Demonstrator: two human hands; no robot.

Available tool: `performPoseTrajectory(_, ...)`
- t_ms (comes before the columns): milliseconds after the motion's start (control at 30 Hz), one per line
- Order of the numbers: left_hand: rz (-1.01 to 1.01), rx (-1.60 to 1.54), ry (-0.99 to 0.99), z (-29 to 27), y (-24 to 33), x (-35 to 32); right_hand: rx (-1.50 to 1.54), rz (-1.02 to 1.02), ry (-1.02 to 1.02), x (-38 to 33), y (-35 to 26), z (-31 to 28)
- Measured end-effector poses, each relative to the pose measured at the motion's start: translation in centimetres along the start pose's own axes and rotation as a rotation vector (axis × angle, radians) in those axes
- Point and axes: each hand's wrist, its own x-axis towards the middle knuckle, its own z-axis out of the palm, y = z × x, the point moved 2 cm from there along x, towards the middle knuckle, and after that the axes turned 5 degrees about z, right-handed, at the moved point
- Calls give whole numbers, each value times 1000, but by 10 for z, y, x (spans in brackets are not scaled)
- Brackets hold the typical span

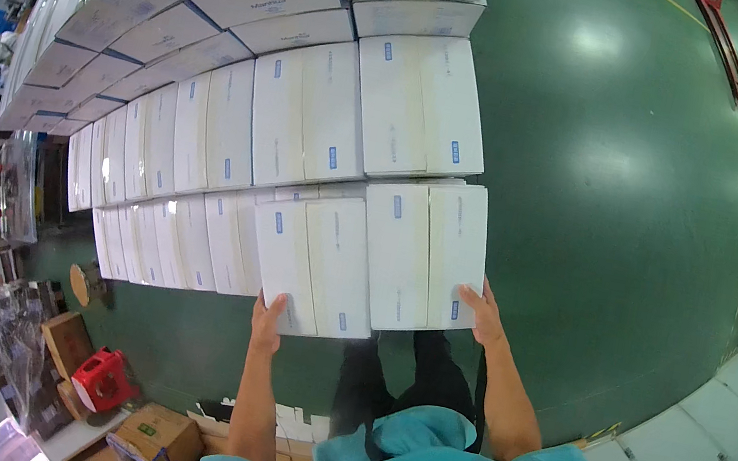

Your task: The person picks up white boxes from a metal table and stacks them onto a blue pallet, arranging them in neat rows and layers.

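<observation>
Two white cartons with tan tape along their seams, a left carton (293, 262) and a right carton (402, 265), sit side by side between my hands. My left hand (269, 321) presses the near left side of the left carton, thumb on its top. At the right carton's near right corner, my right hand (485, 314) grips the side, with the thumb over the top edge. Both cartons lie level at the near end of a row of similar cartons (236, 238). My fingers beneath the cartons are hidden.
Behind rises a taller stack of white cartons (310, 113), running far to the left. Green floor (605, 221) lies to the right, with a red metal frame (726, 51) beyond. A red plastic object (105, 380) and a brown cardboard box (158, 441) stand at the lower left.
</observation>
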Motion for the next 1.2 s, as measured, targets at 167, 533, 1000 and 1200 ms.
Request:
performPoseTrajectory(167,-2,-82,33,9,11,6,19,41,21,16,-12,5)
performPoseTrajectory(533,108,88,-77,18,35,18,-129,87,31,21,-10,2)
performPoseTrajectory(1000,279,449,233,-47,-37,-91,-808,-118,283,-2,-89,15)
performPoseTrajectory(1200,-4,260,243,-26,-75,-141,-854,-263,341,72,-166,76)
